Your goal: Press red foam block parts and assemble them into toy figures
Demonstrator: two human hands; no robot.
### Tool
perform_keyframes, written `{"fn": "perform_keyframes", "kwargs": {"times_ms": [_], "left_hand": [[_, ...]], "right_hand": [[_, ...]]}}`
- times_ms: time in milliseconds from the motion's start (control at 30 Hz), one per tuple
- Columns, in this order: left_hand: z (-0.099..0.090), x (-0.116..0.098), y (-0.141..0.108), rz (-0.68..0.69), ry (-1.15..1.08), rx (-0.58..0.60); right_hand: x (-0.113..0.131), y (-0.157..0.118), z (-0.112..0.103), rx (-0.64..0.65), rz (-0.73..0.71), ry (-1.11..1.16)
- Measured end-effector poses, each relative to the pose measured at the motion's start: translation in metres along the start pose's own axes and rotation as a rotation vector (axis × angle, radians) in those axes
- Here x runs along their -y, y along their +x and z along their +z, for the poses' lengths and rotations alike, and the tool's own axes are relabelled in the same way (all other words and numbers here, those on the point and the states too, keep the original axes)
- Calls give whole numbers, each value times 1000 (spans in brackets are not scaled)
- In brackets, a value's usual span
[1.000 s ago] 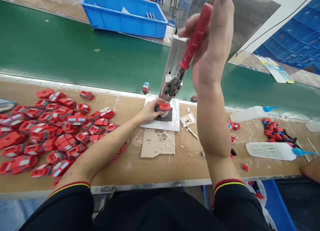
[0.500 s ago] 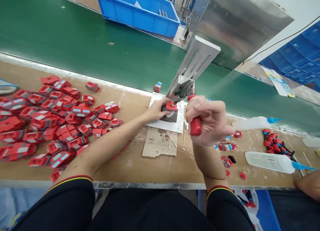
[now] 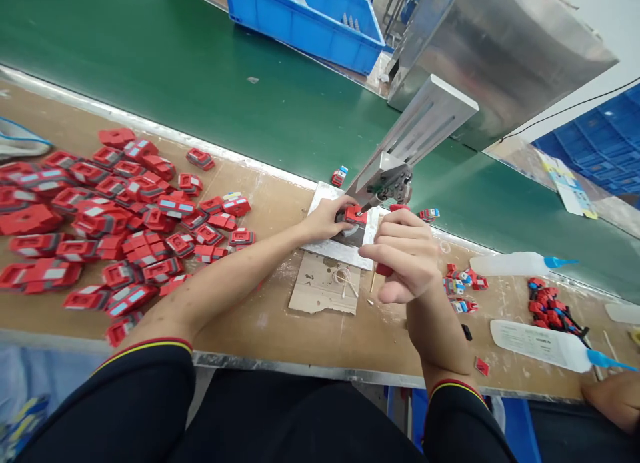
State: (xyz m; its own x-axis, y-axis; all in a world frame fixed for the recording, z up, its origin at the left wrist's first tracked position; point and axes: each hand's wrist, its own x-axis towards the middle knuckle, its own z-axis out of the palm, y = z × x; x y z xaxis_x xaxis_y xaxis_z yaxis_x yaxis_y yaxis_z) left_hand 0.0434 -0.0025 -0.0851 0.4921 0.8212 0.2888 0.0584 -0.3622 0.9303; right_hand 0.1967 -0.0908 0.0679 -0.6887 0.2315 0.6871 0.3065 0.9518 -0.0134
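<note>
A metal toggle clamp stands on a slotted upright bracket over a white base plate. Under its tip sits a red toy car part. My left hand reaches in from the left, thumb and fingers closed around the part's side; the fingertips are partly hidden. To the right of the clamp, my right hand is curled round the clamp's red handle, mostly covered by the fingers.
Many red toy car parts are heaped on the left. Cardboard lies before the plate. To the right are small toy vehicles, white bottles with blue nozzles, and another person's arm. A green belt and blue crate lie behind.
My right hand has turned on the red handle, its knuckles now facing more toward the clamp. My left hand stays at the red part. The whole view has shifted and tilted slightly.
</note>
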Motion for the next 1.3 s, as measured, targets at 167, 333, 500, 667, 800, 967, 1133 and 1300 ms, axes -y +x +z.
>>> {"fn": "perform_keyframes", "kwargs": {"times_ms": [167,333,500,667,800,967,1133,1300], "left_hand": [[0,-1,0,-7,3,-1],[3,-3,-1,-6,2,-22],[5,-2,-1,-16,8,-12],[4,-5,-3,-17,39,-20],[3,-5,-4,-17,44,-4],[2,3,-1,-15,147,-2],[8,0,5,-25,249,26],[-32,-18,-11,33,346,23]], "right_hand": [[4,16,-18,79,150,150],[1,7,-10,74,71,166],[6,15,-17,226,47,133],[19,37,-17,677,23,-233],[22,29,4,837,92,-388],[1,3,48,860,187,-566],[-20,-13,67,696,95,-638],[-2,-19,38,311,-38,-350]]}}
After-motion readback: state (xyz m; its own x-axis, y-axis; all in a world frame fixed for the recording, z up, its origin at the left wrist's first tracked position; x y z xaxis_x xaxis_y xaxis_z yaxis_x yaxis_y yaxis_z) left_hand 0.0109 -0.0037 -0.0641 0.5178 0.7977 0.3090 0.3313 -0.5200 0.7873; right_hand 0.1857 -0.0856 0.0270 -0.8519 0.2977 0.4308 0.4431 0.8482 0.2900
